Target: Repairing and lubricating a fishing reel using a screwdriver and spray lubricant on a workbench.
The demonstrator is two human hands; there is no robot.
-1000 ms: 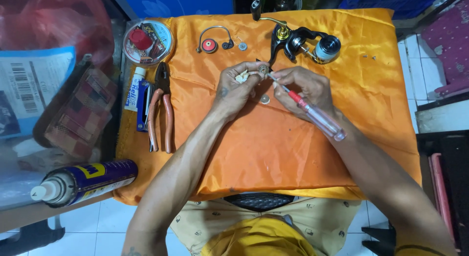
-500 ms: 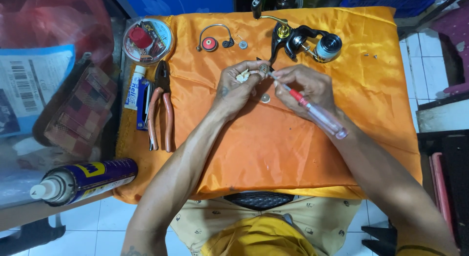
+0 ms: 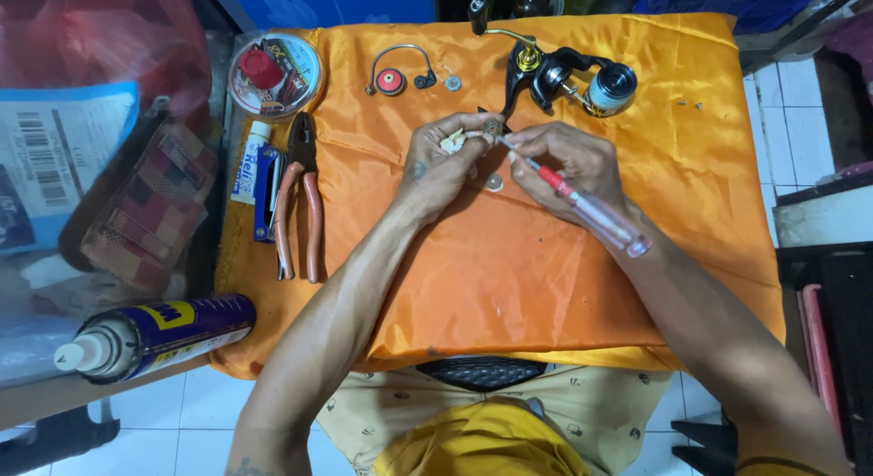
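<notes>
My left hand (image 3: 440, 164) pinches a small metal reel part (image 3: 492, 126) together with a bit of pale cloth (image 3: 452, 142) over an orange cloth (image 3: 509, 276). My right hand (image 3: 568, 162) grips a screwdriver (image 3: 582, 203) with a clear and red handle, its tip set against the small part. Just beyond my hands lies a black and gold fishing reel (image 3: 564, 76). A small round washer (image 3: 494, 181) rests on the cloth between my hands.
Orange-handled pliers (image 3: 298, 199) and a small tube (image 3: 247, 162) lie at the cloth's left edge. A round clear container (image 3: 273, 74), a wire bail with a red disc (image 3: 396, 74) and tiny screws (image 3: 689, 103) sit at the back. A spray can (image 3: 155, 335) lies lower left.
Both hands stay at the same spot on the small part. The screwdriver handle shifts only slightly.
</notes>
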